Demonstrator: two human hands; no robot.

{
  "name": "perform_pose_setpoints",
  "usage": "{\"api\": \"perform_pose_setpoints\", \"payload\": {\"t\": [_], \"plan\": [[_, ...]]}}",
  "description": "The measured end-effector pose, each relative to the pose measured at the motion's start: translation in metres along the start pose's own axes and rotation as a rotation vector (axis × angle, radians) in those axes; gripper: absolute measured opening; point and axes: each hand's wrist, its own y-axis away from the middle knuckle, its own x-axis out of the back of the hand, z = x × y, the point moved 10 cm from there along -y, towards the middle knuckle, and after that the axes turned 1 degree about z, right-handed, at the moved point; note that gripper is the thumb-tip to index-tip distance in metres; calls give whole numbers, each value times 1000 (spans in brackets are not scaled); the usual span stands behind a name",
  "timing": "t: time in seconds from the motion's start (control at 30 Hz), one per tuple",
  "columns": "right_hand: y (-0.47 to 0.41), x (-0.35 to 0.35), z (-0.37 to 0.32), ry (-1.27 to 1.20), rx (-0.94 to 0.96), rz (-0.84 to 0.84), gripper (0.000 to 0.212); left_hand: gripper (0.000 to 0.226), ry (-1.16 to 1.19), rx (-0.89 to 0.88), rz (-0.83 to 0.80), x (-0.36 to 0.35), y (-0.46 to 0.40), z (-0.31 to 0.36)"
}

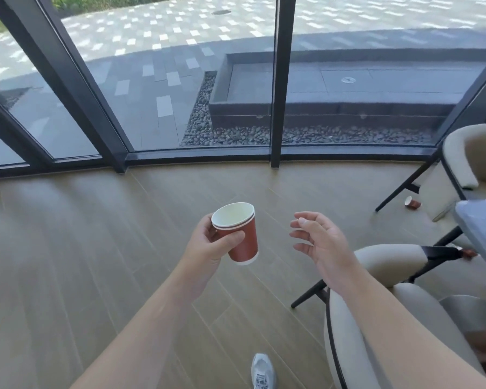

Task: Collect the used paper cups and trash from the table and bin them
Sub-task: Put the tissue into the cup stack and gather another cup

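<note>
Two nested red paper cups (236, 233), smooth-walled with white rims, sit in my left hand (208, 242), thumb and fingers wrapped round the wall, mouth tilted up and away. My right hand (319, 242) hangs beside them, fingers loosely spread, holding nothing. Further out to the right, one more red cup (412, 203) lies tipped on the wood-plank floor (96, 234) under the beige chair (472, 161), long axis roughly sideways. I judge the free right hand nearer. No bin in view.
</note>
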Motion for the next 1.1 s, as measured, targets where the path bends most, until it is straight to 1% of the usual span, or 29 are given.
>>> {"api": "perform_pose_setpoints", "payload": {"t": [0.13, 0.3, 0.47, 0.57, 0.67, 0.87, 0.97, 1.1], "plan": [[-39, -3, -23, 11, 24, 9, 14, 69, -17, -20, -33, -11, -50, 21], [-72, 4, -45, -7, 49, 49, 13, 71, -35, -16, -85, -22, -96, 31], [-104, 16, -51, -25, 50, 129, 12, 69, -52, 12, -166, -34, -148, 32], [-125, 18, -52, -26, 52, 196, 11, 69, -64, 27, -230, -41, -182, 30], [-148, 17, -58, -11, 68, 275, 11, 73, -57, 48, -290, -47, -224, 31], [-198, 5, -89, -20, 112, 447, 11, 74, -82, 68, -475, -64, -317, 53], [-218, -1, -104, -17, 137, 524, 11, 68, -90, 67, -563, -77, -358, 65], [-227, 3, -114, 3, 172, 631, 13, 77, -104, 58, -678, -104, -393, 77]]}}
